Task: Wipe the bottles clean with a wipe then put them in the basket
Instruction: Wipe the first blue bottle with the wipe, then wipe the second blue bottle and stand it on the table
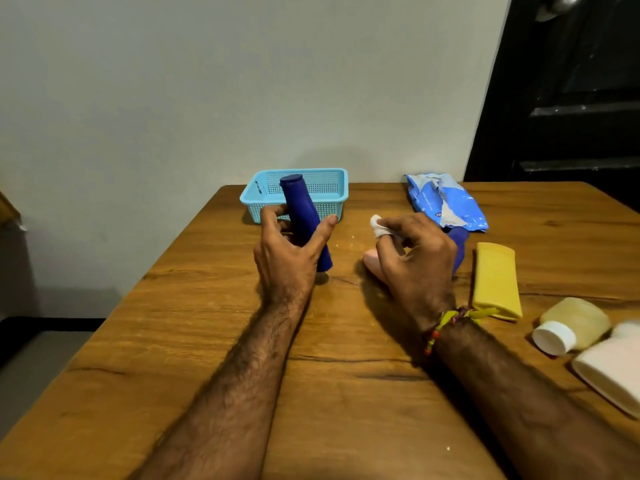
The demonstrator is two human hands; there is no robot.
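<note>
My left hand [289, 252] grips a dark blue bottle [302, 211], tilted, with its cap up and its base just above the wooden table [207, 358]. Behind the bottle stands a light blue mesh basket [329, 192] with nothing visible inside. My right hand [415, 261] pinches a small white wipe [378, 225] between thumb and fingers, a short way right of the bottle. A second blue bottle [460, 240] lies partly hidden behind my right hand. A pale pink thing [372, 262] peeks out under that hand.
A blue wipes packet [446, 202] lies at the back right. Right of my right arm lie a yellow tube [496, 280], a pale yellow bottle with a white cap [571, 329] and a white bottle [613, 365]. A wall stands behind the table; a dark door is at right.
</note>
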